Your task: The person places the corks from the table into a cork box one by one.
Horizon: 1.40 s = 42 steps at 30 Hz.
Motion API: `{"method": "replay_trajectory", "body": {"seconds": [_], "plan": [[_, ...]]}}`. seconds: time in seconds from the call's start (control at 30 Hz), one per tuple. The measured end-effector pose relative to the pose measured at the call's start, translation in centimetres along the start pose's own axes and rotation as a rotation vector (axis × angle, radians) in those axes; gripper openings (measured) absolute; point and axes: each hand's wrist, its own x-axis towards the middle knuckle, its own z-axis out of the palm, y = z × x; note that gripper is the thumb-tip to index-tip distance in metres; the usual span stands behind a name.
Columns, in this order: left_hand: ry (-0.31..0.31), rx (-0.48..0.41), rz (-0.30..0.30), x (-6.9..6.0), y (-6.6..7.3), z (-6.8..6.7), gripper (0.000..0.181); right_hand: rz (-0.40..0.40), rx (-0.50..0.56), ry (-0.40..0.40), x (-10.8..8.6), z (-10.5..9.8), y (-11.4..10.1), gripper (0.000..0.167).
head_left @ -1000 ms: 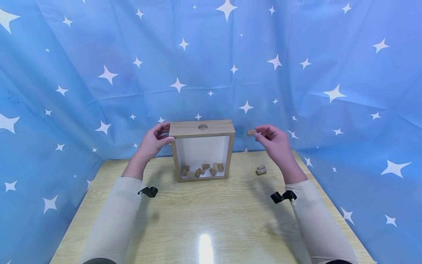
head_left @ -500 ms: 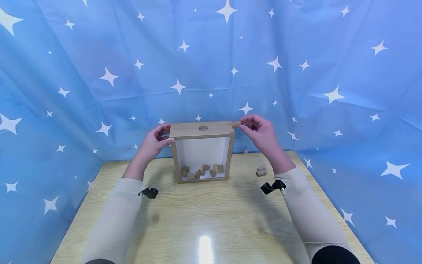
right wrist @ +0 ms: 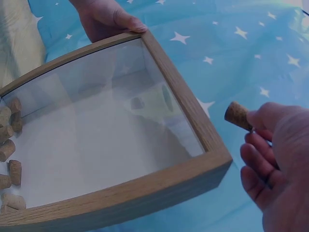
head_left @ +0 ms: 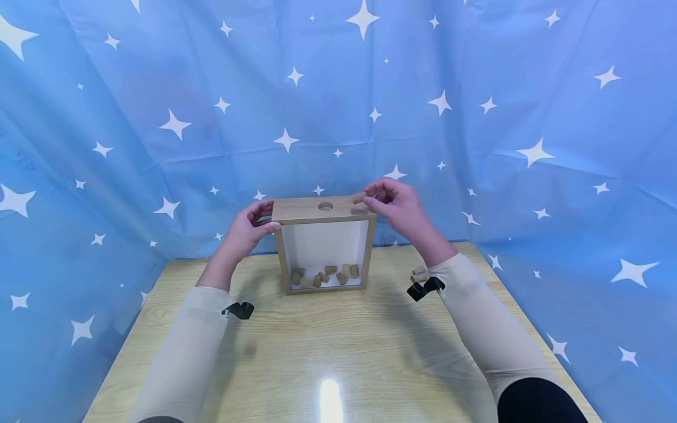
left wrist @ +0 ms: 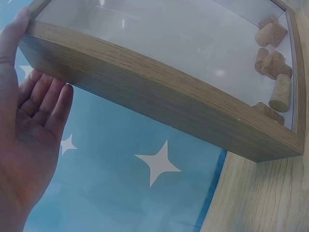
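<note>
A wooden-framed shadow box with a clear front stands upright on the table, a round hole in its top. Several corks lie along its bottom inside. My left hand grips the upper left corner, thumb on the front edge and fingers behind; the left wrist view shows the fingertips against the frame's side. Between thumb and fingers, my right hand pinches a single cork. In the head view that cork appears over the right end of the box's top, right of the hole.
Loose corks lie on the wood-grain table to the right of the box, partly hidden by the right wrist's black mount. A blue star-patterned curtain hangs behind the table and along both sides.
My right hand has moved left with the cork, from beside the box to the right end of its top. The left hand has kept its hold on the box corner.
</note>
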Motion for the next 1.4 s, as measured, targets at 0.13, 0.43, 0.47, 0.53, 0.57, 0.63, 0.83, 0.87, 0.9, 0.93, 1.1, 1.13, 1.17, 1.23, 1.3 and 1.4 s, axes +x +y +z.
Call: {"method": "replay_trajectory", "body": {"seconds": [0.13, 0.43, 0.47, 0.53, 0.57, 0.63, 0.83, 0.87, 0.9, 0.93, 1.1, 1.13, 1.17, 1.23, 1.3, 1.4], "plan": [[0.002, 0.000, -0.001, 0.0, -0.2, -0.1, 0.069, -0.020, -0.030, -0.038, 0.6, 0.6, -0.3, 0.014], [0.008, 0.015, -0.018, -0.1, -0.1, 0.0, 0.072, -0.013, -0.082, -0.118, 2.1, 2.0, -1.0, 0.017], [0.008, 0.017, -0.019, -0.1, -0.1, 0.1, 0.072, -0.016, -0.091, -0.124, 2.3, 2.2, -1.0, 0.017], [0.008, 0.016, -0.022, -0.2, 0.0, 0.1, 0.073, -0.025, -0.111, -0.135, 2.6, 2.5, -1.1, 0.016], [0.006, 0.015, -0.023, -0.2, 0.0, 0.1, 0.074, -0.033, -0.128, -0.141, 2.7, 2.6, -1.1, 0.016], [0.003, 0.010, -0.024, -0.2, 0.0, 0.1, 0.074, -0.045, -0.155, -0.155, 3.0, 2.9, -1.2, 0.016], [0.008, -0.001, -0.018, -0.1, 0.0, 0.0, 0.072, -0.103, -0.233, -0.198, 3.7, 3.9, -1.5, 0.015], [0.007, 0.001, -0.017, -0.1, 0.0, 0.0, 0.072, -0.108, -0.243, -0.203, 3.8, 4.0, -1.5, 0.014], [0.009, 0.000, -0.018, -0.1, 0.0, 0.0, 0.071, -0.113, -0.252, -0.206, 3.9, 4.1, -1.5, 0.014], [0.008, 0.003, -0.019, -0.1, 0.0, 0.0, 0.072, -0.117, -0.262, -0.209, 4.0, 4.2, -1.6, 0.014], [0.009, 0.001, -0.021, 0.0, 0.0, -0.1, 0.070, -0.129, -0.296, -0.221, 4.2, 4.5, -1.7, 0.013], [0.009, 0.000, -0.021, 0.0, 0.0, -0.1, 0.070, -0.133, -0.298, -0.225, 4.2, 4.6, -1.7, 0.014], [0.009, 0.000, -0.020, 0.0, 0.0, -0.1, 0.070, -0.139, -0.296, -0.229, 4.3, 4.6, -1.8, 0.014], [0.009, -0.001, -0.017, 0.0, 0.0, -0.1, 0.069, -0.145, -0.294, -0.239, 4.4, 4.7, -1.8, 0.014], [0.006, -0.001, -0.014, 0.0, 0.0, -0.1, 0.070, -0.145, -0.294, -0.249, 4.5, 4.8, -1.8, 0.015], [0.005, -0.004, -0.012, 0.0, -0.1, -0.1, 0.069, -0.143, -0.302, -0.262, 4.6, 4.9, -1.7, 0.016]]}}
